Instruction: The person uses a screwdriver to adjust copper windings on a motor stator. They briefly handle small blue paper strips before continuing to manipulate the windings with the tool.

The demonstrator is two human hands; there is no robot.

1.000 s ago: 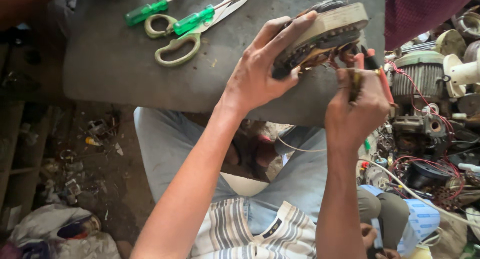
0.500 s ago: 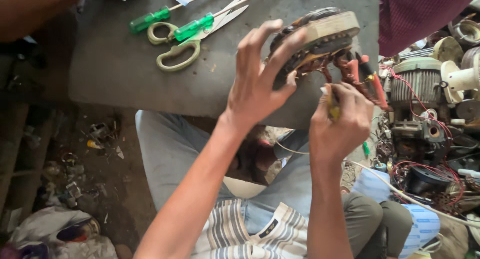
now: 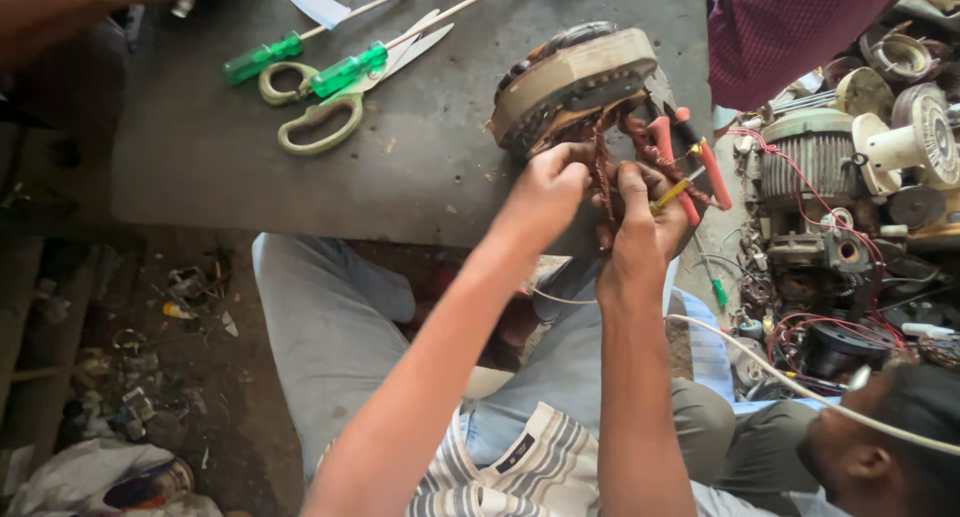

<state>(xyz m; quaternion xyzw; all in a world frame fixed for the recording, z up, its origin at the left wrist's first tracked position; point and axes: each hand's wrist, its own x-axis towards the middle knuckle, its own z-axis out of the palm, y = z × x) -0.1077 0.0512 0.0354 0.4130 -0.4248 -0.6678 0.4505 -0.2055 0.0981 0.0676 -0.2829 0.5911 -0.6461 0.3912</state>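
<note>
A round motor stator [image 3: 575, 77] with a tan metal rim and copper windings stands tilted at the near edge of the grey table [image 3: 300, 187]. My left hand [image 3: 545, 182] pinches the copper wires [image 3: 600, 167] hanging from its underside. Just beside it, my right hand [image 3: 640, 222] holds a thin yellow-handled tool [image 3: 675, 190] with its fingers against the same wires. Red-handled pliers [image 3: 700, 162] lie under the stator, right of my hands.
Green-handled scissors [image 3: 325, 117] and two green screwdrivers [image 3: 262, 57] [image 3: 350, 69] lie on the table's far left. Another person's arm [image 3: 90, 2] reaches in at top left. Old motors and wire [image 3: 830, 177] pile up at right. A second person [image 3: 880, 447] sits bottom right.
My left hand has let go of the stator's top and dropped to the wires below it. My right hand has closed in beside it with the yellow tool.
</note>
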